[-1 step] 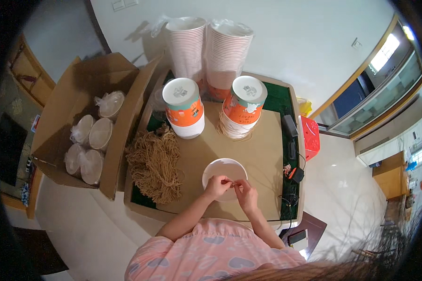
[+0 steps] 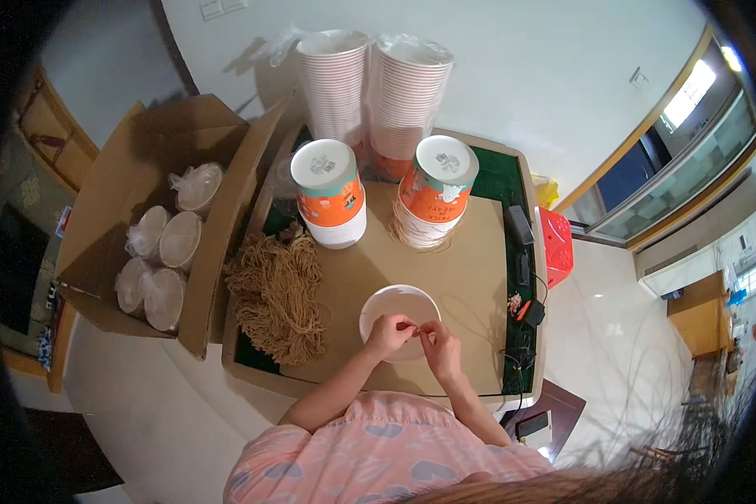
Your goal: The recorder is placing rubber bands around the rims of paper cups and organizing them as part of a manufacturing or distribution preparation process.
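A white paper bucket stands close in front of me, its open mouth facing up. My left hand is closed in a pinch over its near side. Just to the right, my right hand is also pinching, and the fingertips of both hands nearly meet above the bucket. Whatever lies between them is too small to make out. To the left of the bucket lies a thick bundle of brown twine.
Two upturned orange paper buckets, one left and one right with cord round its base, stand on a cardboard sheet. Behind rise tall bucket stacks. A cardboard box is at left; black adapters lie at right.
The white bucket has shifted very slightly to the left, and my right hand with it. Both hands keep their pinch.
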Demonstrator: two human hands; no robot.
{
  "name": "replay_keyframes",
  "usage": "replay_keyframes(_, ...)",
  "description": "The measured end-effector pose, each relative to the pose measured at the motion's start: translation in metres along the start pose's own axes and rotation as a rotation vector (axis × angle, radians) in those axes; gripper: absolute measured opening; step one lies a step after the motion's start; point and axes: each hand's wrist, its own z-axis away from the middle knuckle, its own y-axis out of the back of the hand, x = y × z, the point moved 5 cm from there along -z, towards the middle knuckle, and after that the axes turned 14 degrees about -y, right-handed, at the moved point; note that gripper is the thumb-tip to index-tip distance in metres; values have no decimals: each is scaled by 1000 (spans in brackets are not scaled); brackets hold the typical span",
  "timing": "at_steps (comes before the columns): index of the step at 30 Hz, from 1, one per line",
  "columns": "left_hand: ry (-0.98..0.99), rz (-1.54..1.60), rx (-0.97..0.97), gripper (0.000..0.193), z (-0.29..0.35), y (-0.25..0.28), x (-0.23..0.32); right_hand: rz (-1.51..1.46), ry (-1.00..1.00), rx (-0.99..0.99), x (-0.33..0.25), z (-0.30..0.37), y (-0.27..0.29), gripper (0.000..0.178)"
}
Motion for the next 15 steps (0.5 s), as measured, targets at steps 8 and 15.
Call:
replay_keyframes(8,-34,-3,27,11,2,3,-2,-38,-25,-54,4,-2,-3,4)
replay_keyframes(15,-23,11,47,11,5,3,3,-28,-45,-38,0,0,-1,6)
